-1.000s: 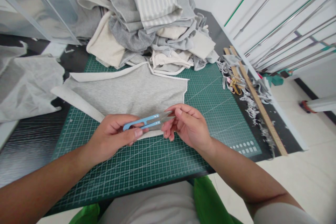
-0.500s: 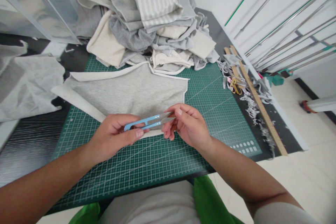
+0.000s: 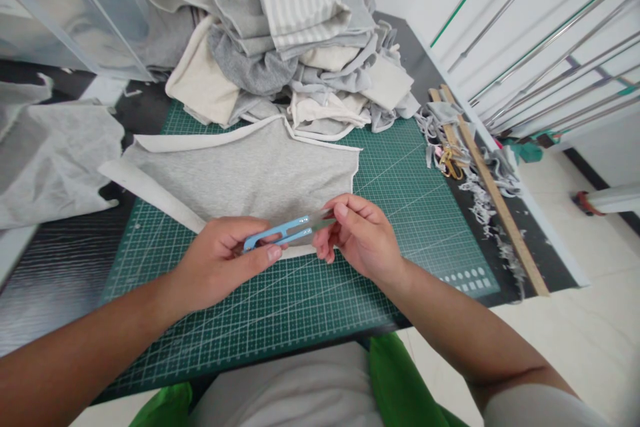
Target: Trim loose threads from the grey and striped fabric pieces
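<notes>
My left hand [image 3: 217,267] is wrapped round the blue handle of a pair of thread snips [image 3: 277,235], its thumb along the near side. The metal blades point right and look slightly apart. At their tips is my right hand [image 3: 363,233], thumb and forefinger closed in a pinch with the other fingers curled below; the exact contact is partly hidden. Beneath and beyond the snips lies a light grey fabric piece [image 3: 235,167] with pale, rolled edges, flat on a green cutting mat [image 3: 320,310].
A tall heap of grey, cream and striped fabric [image 3: 300,7] stands at the back of the mat. On the right are wooden strips [image 3: 500,200], gold-handled scissors [image 3: 451,165] and thread scraps [image 3: 480,203]. More grey fabric [image 3: 60,160] lies left, near a translucent bin [image 3: 95,7].
The snips and my left hand have shifted slightly right, bringing the blades further in by my right fingers. The fabric lies as before.
</notes>
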`<state>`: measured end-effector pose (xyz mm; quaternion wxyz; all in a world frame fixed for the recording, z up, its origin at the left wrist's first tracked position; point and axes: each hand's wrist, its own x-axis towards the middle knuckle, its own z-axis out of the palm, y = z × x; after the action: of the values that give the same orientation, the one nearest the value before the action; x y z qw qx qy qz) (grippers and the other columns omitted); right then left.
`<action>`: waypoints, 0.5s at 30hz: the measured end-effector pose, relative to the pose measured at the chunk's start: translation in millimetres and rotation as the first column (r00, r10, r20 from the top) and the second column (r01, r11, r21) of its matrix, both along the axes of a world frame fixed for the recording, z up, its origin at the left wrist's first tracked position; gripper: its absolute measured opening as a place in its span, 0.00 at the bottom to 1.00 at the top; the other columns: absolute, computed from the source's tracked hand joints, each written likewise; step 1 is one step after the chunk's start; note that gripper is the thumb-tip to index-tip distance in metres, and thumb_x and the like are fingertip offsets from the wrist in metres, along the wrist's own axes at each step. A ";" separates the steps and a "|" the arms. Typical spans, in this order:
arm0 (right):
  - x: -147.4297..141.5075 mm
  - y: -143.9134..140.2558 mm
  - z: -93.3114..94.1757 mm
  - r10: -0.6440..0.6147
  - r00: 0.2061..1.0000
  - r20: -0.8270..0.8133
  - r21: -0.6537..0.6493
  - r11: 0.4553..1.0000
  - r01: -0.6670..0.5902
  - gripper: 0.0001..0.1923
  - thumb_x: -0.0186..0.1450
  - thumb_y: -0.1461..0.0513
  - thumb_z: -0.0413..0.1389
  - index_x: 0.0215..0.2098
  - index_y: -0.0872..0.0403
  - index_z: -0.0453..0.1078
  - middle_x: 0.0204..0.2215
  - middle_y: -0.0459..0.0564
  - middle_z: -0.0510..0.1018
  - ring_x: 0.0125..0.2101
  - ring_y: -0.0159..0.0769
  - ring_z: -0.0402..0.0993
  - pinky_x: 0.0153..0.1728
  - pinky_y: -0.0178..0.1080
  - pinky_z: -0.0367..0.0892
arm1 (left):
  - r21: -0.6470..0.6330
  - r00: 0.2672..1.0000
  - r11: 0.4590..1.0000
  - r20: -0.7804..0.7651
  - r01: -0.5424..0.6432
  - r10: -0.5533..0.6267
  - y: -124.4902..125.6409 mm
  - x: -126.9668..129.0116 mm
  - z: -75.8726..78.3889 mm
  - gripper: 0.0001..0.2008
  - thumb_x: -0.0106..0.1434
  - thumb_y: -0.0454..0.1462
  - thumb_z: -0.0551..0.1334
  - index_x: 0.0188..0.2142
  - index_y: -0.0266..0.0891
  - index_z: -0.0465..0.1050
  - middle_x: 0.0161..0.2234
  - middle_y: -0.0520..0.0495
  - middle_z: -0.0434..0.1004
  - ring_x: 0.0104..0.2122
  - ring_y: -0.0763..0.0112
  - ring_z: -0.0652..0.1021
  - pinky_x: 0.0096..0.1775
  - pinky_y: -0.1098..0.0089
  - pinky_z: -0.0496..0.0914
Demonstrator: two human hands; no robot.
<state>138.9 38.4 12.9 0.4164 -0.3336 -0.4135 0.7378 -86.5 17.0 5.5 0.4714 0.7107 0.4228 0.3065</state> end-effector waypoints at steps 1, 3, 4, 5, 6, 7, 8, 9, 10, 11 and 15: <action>0.5 0.1 0.0 -0.003 1.000 -0.004 0.015 1.000 0.003 0.14 0.65 0.51 0.55 0.36 0.53 0.67 0.22 0.45 0.79 0.19 0.31 0.75 0.16 0.31 0.67 | 0.032 0.999 0.999 -0.035 -0.001 0.002 -0.2 1.8 1.0 0.14 0.65 0.42 0.59 0.27 0.35 0.71 0.19 0.56 0.65 0.19 0.80 0.64 0.21 0.77 0.57; 1.5 0.1 -0.6 0.009 1.000 -0.022 0.056 0.998 -0.007 0.15 0.65 0.49 0.55 0.37 0.52 0.68 0.24 0.46 0.80 0.21 0.31 0.75 0.17 0.32 0.68 | 0.100 0.995 0.995 -0.099 -0.001 0.011 -1.1 5.8 1.9 0.15 0.66 0.41 0.58 0.25 0.36 0.69 0.18 0.56 0.62 0.19 0.81 0.63 0.22 0.77 0.57; 1.8 -0.3 -1.1 0.028 0.999 -0.032 0.079 0.997 -0.025 0.16 0.64 0.49 0.56 0.38 0.52 0.68 0.25 0.46 0.80 0.22 0.32 0.76 0.17 0.32 0.68 | 0.132 0.993 0.991 -0.121 0.003 0.013 -1.9 7.8 1.8 0.15 0.66 0.40 0.58 0.24 0.36 0.68 0.18 0.57 0.61 0.19 0.81 0.63 0.22 0.76 0.57; 1.7 -1.0 -1.8 0.055 0.998 -0.039 0.098 0.994 -0.050 0.15 0.63 0.50 0.57 0.39 0.52 0.67 0.26 0.46 0.80 0.23 0.32 0.76 0.18 0.32 0.68 | 0.162 0.991 0.987 -0.137 0.015 0.008 -2.7 9.7 1.2 0.16 0.66 0.40 0.58 0.23 0.36 0.67 0.18 0.57 0.61 0.19 0.81 0.64 0.22 0.76 0.57; 1.3 -2.1 -2.4 0.087 0.995 -0.038 0.109 0.991 -0.082 0.14 0.62 0.52 0.59 0.40 0.52 0.67 0.27 0.46 0.80 0.24 0.32 0.76 0.18 0.32 0.69 | 0.189 0.989 0.982 -0.149 0.030 -0.002 -3.6 11.4 0.2 0.15 0.66 0.39 0.57 0.23 0.36 0.67 0.19 0.56 0.62 0.20 0.81 0.65 0.23 0.76 0.58; 0.3 -3.7 -3.0 0.124 0.992 -0.025 0.109 0.987 -0.120 0.14 0.61 0.54 0.61 0.41 0.52 0.67 0.28 0.46 0.80 0.25 0.32 0.76 0.19 0.32 0.69 | 0.215 0.987 0.975 -0.158 0.057 -0.023 -4.6 12.8 -1.2 0.14 0.67 0.38 0.57 0.25 0.36 0.68 0.20 0.56 0.63 0.21 0.80 0.66 0.24 0.76 0.59; -1.0 -5.5 -3.5 0.158 0.987 0.001 0.102 0.982 -0.157 0.14 0.60 0.56 0.62 0.41 0.52 0.68 0.28 0.45 0.80 0.25 0.31 0.75 0.19 0.31 0.69 | 0.247 0.985 0.965 -0.169 0.086 -0.044 -5.5 13.9 -2.7 0.13 0.67 0.38 0.57 0.26 0.37 0.68 0.22 0.55 0.65 0.22 0.80 0.67 0.26 0.75 0.60; -2.6 -7.6 -3.8 0.188 0.981 0.039 0.092 0.977 -0.191 0.14 0.59 0.57 0.63 0.41 0.52 0.69 0.27 0.44 0.79 0.24 0.29 0.74 0.20 0.31 0.69 | 0.284 0.981 0.952 -0.182 0.114 -0.063 -6.4 14.8 -4.3 0.11 0.67 0.38 0.57 0.28 0.37 0.69 0.23 0.54 0.67 0.24 0.78 0.68 0.27 0.75 0.61; -4.3 -9.8 -3.9 0.214 0.973 0.086 0.087 0.971 -0.222 0.13 0.59 0.58 0.63 0.40 0.53 0.70 0.26 0.43 0.78 0.22 0.28 0.72 0.20 0.31 0.68 | 0.321 0.977 0.937 -0.197 0.141 -0.079 -7.0 15.5 -5.7 0.10 0.67 0.37 0.57 0.29 0.37 0.70 0.25 0.53 0.68 0.26 0.77 0.69 0.29 0.74 0.62; -5.9 -11.7 -3.6 0.231 0.963 0.137 0.092 0.965 -0.244 0.12 0.59 0.59 0.63 0.39 0.53 0.72 0.24 0.42 0.76 0.21 0.26 0.69 0.20 0.30 0.67 | 0.357 0.973 0.920 -0.214 0.163 -0.090 -7.5 16.0 -6.7 0.09 0.67 0.37 0.57 0.30 0.37 0.70 0.26 0.52 0.68 0.28 0.75 0.69 0.30 0.72 0.63; -8.1 -14.1 -0.4 0.173 0.953 0.248 0.216 0.949 -0.228 0.06 0.63 0.59 0.59 0.33 0.54 0.73 0.25 0.43 0.73 0.22 0.24 0.66 0.23 0.30 0.65 | 0.441 0.952 0.874 -0.298 0.203 -0.071 -7.6 16.8 -7.0 0.07 0.65 0.39 0.59 0.35 0.38 0.72 0.32 0.48 0.71 0.34 0.69 0.70 0.37 0.66 0.67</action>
<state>130.8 24.3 12.5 0.3266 -0.3178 -0.5770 0.6778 -69.7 9.4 -1.5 0.2448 0.8667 0.3454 0.2639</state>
